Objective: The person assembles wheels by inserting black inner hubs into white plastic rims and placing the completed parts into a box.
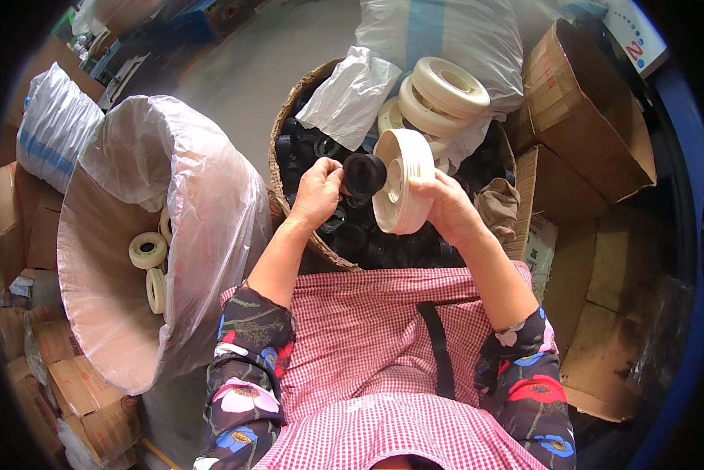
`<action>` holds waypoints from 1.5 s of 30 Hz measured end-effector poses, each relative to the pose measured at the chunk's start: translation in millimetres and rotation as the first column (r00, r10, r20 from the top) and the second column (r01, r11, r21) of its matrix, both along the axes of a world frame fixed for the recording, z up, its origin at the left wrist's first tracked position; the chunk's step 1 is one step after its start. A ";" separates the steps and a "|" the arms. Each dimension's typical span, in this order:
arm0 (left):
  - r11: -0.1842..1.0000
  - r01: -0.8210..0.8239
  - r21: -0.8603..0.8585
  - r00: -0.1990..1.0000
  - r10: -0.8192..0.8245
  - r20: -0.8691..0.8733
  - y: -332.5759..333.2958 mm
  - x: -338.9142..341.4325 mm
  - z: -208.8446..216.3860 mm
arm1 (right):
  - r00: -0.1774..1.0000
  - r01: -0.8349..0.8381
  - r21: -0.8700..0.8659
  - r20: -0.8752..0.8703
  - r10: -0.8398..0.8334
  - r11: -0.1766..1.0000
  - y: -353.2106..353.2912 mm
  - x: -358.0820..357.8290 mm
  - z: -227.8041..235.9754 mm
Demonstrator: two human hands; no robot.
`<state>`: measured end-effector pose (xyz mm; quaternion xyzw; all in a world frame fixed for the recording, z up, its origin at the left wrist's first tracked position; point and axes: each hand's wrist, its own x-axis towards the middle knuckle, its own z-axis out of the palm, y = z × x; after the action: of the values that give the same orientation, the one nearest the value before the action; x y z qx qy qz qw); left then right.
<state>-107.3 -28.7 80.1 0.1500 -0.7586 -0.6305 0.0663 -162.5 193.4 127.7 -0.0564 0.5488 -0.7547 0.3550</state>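
My left hand (318,192) pinches a black round plastic cap-like part (364,174) by its edge. Close to its right, a cream plastic wheel-shaped part (395,207) stands on edge in my right hand (450,205), fingers wrapped round its rim. The black part faces the wheel's hub side; whether they touch I cannot tell. Under both hands lie many loose black plastic parts (352,239) in a large round cardboard bin (277,149). Just beyond, several more cream wheels (450,86) are stacked on top of the bin's contents.
To the left stands a big plastic-lined bin (101,298) with a few cream wheels (148,249) inside. White sacks (477,39) lean beyond the round bin. Open cardboard boxes (579,110) crowd the right, and a crumpled brown cloth (498,207) hangs at the bin's edge.
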 end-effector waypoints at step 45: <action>0.852 0.418 0.316 0.875 -0.471 0.112 2.6 16.3 44.5 | 0.760 -0.437 -0.219 0.428 0.489 0.872 -1.3 -13.0 -19.0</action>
<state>-91.0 -26.0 124.6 0.0357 -0.6777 -0.7133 -0.1750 -175.5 192.1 108.7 -0.0242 0.3740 -0.6619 0.6491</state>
